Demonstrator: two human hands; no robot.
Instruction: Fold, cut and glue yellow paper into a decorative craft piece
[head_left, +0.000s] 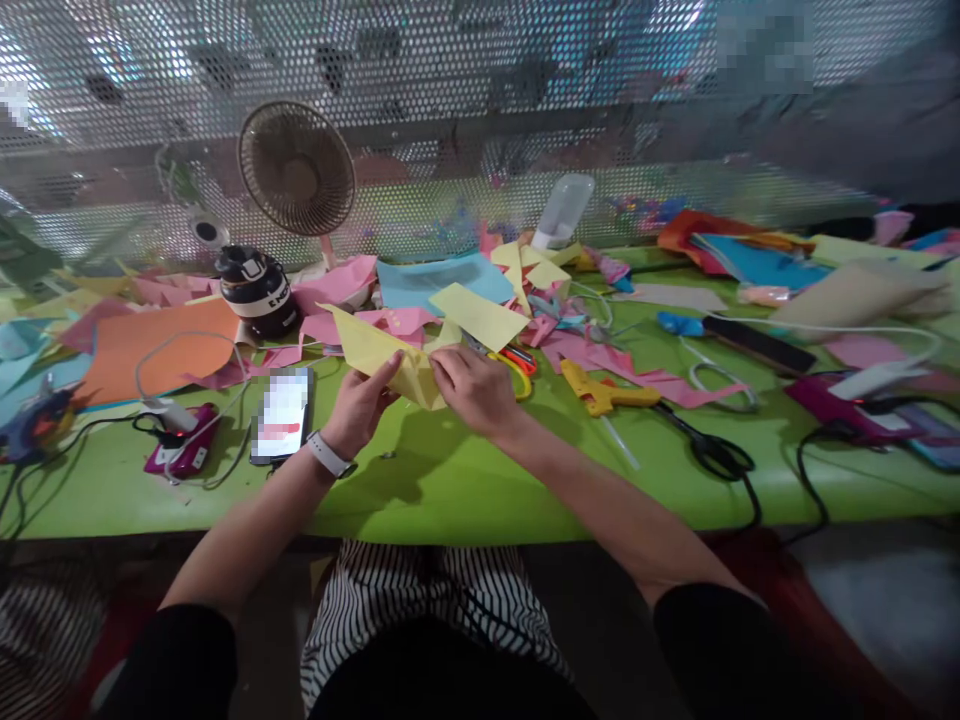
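A folded sheet of yellow paper (375, 345) is held up above the green table, between both hands. My left hand (360, 405) pinches its lower left part, thumb on top. On its right side my right hand (472, 390) grips the edge with curled fingers. Just behind my right hand lie scissors with yellow handles (519, 375), partly covered by paper and the hand. A flat pale yellow sheet (480, 318) rests beyond the hands. The phone (282, 415) with its lit screen lies left of my left wrist.
A yellow glue gun (607, 390) and black-handled scissors (716, 450) lie to the right. Purple power strips (180, 440) with cables sit at both sides. A black jar (259, 290) and a fan (296, 170) stand behind, among coloured paper scraps. The green table (450, 500) ends before my lap.
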